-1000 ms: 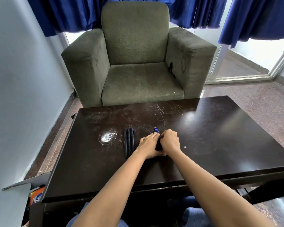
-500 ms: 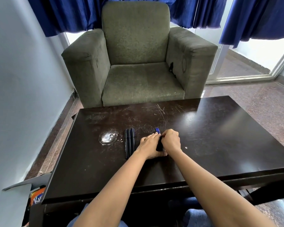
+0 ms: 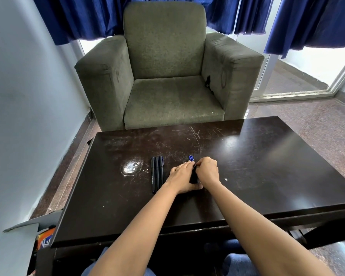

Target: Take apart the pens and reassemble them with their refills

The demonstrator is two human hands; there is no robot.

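**While both hands grip the pen bundle (image 3: 193, 177), three black pens (image 3: 157, 174) lie aside**

Curled from the right, the right hand (image 3: 207, 172) pinches the dark bundle. The left hand (image 3: 180, 177) cups it, with its fingers along the side and blue ends (image 3: 191, 157) poking out beyond the fingertips. The three pens lie together just left of the left fingers. Bare desk (image 3: 267, 166) spreads right of and beyond the fingers. Far left, a cardboard box (image 3: 20, 244) holds an orange packet (image 3: 45, 239) whose lettering is unreadable.
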